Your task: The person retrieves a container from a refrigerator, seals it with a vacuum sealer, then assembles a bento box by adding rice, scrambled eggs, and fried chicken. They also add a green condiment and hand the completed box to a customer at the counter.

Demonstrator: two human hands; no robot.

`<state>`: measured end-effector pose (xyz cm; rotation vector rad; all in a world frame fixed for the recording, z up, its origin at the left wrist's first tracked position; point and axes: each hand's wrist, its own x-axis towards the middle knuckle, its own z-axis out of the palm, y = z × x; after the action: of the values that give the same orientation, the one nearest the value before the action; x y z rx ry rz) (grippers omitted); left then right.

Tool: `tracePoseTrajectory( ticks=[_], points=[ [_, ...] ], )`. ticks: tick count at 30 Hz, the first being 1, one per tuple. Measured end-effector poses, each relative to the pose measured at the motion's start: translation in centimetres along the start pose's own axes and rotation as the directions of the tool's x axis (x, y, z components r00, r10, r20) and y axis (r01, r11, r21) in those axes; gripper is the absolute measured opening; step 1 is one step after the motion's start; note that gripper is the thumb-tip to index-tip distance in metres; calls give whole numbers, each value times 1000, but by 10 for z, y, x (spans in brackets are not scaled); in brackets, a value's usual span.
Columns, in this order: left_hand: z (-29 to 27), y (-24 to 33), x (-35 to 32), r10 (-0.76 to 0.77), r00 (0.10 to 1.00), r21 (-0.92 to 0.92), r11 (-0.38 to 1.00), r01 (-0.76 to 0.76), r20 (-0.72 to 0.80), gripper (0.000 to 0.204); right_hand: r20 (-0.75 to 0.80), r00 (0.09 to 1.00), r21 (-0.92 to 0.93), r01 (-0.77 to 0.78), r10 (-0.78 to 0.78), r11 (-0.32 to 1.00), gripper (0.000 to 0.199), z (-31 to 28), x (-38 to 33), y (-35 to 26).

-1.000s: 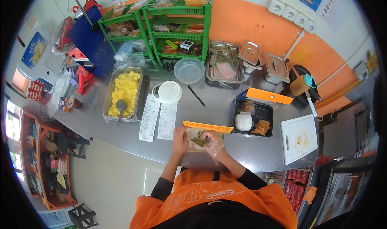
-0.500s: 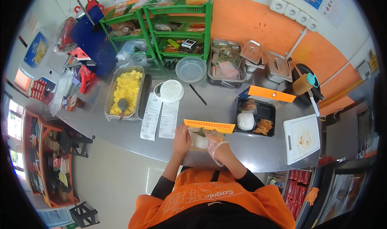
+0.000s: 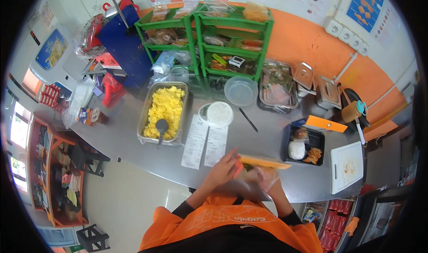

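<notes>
A box with an orange lid flap [image 3: 266,162] stands at the counter's front edge, close to my body. My bare left hand [image 3: 223,170] is at its left side, fingertips around a small red-orange thing [image 3: 238,166] too blurred to name. My right hand [image 3: 268,178] wears a clear plastic glove and is over the box's right part, smeared by motion, so its fingers and anything in them cannot be made out. Most of the box's inside is hidden by my hands and blur.
A black tray box [image 3: 317,139] with wrapped white food and fried pieces lies to the right, near a white cutting board [image 3: 347,167]. Left are receipts [image 3: 195,141], a white lid [image 3: 220,114] and a pan of yellow food [image 3: 166,108]. Green racks [image 3: 232,43] stand behind.
The view has shifted, so the scene sits lower and further right. My left hand has changed its hold at the box's left side, with a red-orange thing now at its fingertips. The right hand is blurred.
</notes>
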<state>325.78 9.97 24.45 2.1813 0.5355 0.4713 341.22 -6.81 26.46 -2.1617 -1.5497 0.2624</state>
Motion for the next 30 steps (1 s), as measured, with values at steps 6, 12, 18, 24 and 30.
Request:
tracePoseTrajectory(
  ticks=[6, 12, 18, 24, 30],
  points=[
    [-182, -60, -55, -104, 873, 166, 964, 205, -476, 37, 595, 770, 257, -453, 229, 854, 37, -54, 47, -133],
    [-287, -141, -56, 3, 989, 406, 912, 59, -151, 36, 112, 992, 344, -94, 58, 934, 57, 80, 164, -269],
    [-294, -181, -55, 29, 999, 333, 942, -41, 39, 39, 218, 938, -192, -231, 271, 954, 69, 168, 209, -320],
    [-306, -189, -68, 11, 984, 414, 908, 65, -178, 39, -35, 990, -420, -141, 139, 896, 59, 215, 183, -240],
    [-317, -213, -86, -54, 981, 213, 972, 95, -188, 25, -86, 737, 562, -520, 671, 643, 28, 168, 161, -239]
  ],
)
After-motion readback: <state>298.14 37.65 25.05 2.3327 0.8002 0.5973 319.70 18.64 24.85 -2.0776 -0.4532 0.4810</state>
